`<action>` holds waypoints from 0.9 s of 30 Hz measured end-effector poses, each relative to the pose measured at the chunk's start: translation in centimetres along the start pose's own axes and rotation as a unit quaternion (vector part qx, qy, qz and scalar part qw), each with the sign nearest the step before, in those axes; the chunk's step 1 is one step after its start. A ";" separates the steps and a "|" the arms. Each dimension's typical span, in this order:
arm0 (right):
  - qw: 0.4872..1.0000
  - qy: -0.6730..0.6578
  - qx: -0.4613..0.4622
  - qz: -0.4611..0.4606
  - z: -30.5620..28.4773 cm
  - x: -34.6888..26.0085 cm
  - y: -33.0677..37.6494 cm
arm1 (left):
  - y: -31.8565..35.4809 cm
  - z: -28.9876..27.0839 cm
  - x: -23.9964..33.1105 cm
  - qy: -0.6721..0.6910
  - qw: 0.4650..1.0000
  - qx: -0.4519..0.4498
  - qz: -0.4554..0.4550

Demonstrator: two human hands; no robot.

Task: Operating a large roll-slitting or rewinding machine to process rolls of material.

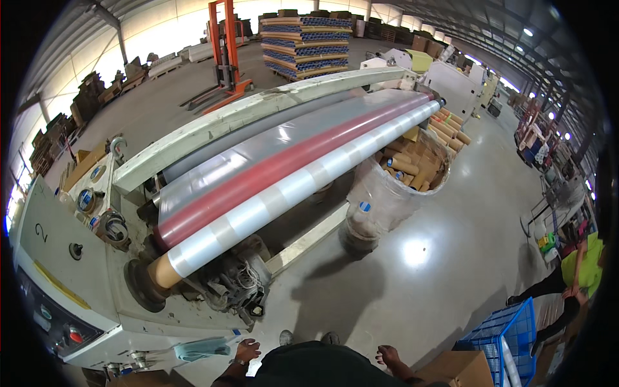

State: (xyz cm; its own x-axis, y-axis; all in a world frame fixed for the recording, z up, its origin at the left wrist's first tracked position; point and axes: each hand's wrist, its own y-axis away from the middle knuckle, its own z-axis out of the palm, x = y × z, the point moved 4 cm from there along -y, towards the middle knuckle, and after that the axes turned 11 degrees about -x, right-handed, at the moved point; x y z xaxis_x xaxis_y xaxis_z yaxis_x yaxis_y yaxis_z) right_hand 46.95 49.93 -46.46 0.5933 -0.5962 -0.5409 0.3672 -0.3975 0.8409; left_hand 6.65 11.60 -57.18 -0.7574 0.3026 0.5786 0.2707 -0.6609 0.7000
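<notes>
Shiny grey floor (458,200) under a ribbed metal roof (490,32). A scuffed, pale machine (58,238) carries a long, glossy film roll (306,183), slanting beside a smooth red roller (284,164). Left grip (247,350), loosely spread, is near a crumpled pale-blue cloth (202,349); right grip (387,354), half-curled, fingers parted, is near a cardboard carton (461,369).

Around you, a smooth grey floor (467,206) caught a bright glare, lamps (528,32) shone beneath the metal roof (477,26), and pale walls (155,33) glowed beyond the machinery.
</notes>
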 end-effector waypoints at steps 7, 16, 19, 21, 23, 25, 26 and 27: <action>1.000 0.011 0.023 -0.012 0.7 -0.8 0.4 | 0.9 0.7 1.3 0.191 0.980 -0.052 0.000; 0.999 0.029 0.014 -0.035 1.9 0.1 -0.2 | 1.1 -2.0 1.3 0.115 0.993 0.020 -0.012; 0.998 0.040 0.031 -0.031 2.9 -0.2 0.7 | 1.0 -3.1 0.9 0.192 0.980 -0.045 -0.008; 0.997 0.063 0.028 -0.043 2.9 -0.2 1.0 | 0.6 -4.1 0.3 0.142 0.989 -0.035 0.004; 0.990 0.122 0.025 -0.067 4.4 -2.5 2.9 | 0.5 -4.8 -0.2 0.033 0.999 -0.017 0.017; 0.989 0.117 0.038 -0.081 4.8 -3.9 4.7 | 0.2 -4.3 0.0 0.025 0.999 -0.013 0.015; 0.987 0.130 0.054 -0.079 4.7 -4.1 5.2 | 0.1 -3.8 0.2 -0.014 1.000 0.025 0.001; 0.988 0.123 0.063 -0.074 4.4 -4.0 5.7 | 0.0 -3.1 0.8 -0.052 0.997 0.063 -0.013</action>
State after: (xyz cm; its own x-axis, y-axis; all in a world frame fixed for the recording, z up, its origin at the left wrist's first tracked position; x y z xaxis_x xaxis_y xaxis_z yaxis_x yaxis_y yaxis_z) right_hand 43.54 46.99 -39.61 0.7015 -0.3427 -0.6248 0.3809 -0.5607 0.7352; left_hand 4.22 9.73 -57.99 -0.7009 0.3922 0.5958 0.3296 -0.5628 0.7581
